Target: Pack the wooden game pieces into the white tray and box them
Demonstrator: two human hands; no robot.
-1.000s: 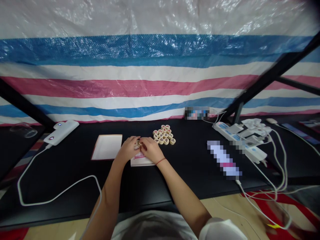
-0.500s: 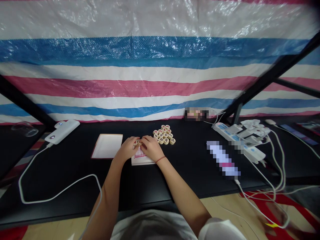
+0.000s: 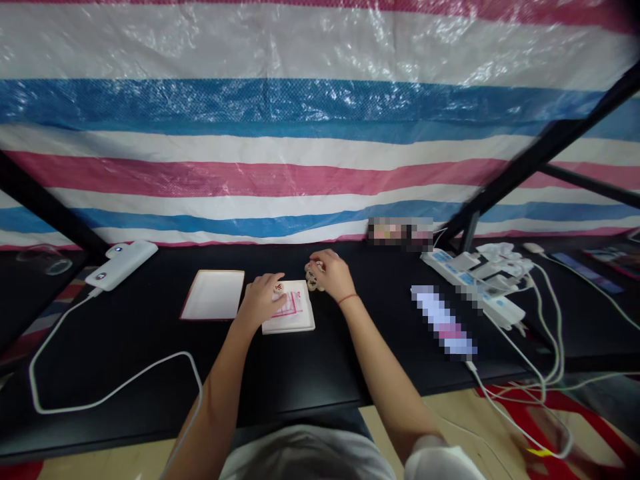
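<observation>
My left hand rests at the left side of a small white box, which has a pink grid printed in it. Its thumb and fingers curve around a round Chinese chess piece at the back left of the box. Over the group of cream Chinese chess pieces, just right of the box, is my right hand. Its fingers curl down onto the pieces and hide most of them; exactly which ones it grips is hidden.
A shallow lid with a white inside lies left of the box. A white device with a cable stands farther left. To the right are a blurred-out phone and a power strip with plugs and cables on the black table.
My right hand has left the box and moved right and back onto the group of pieces. My left hand stays at the box, and more of the pink grid shows.
</observation>
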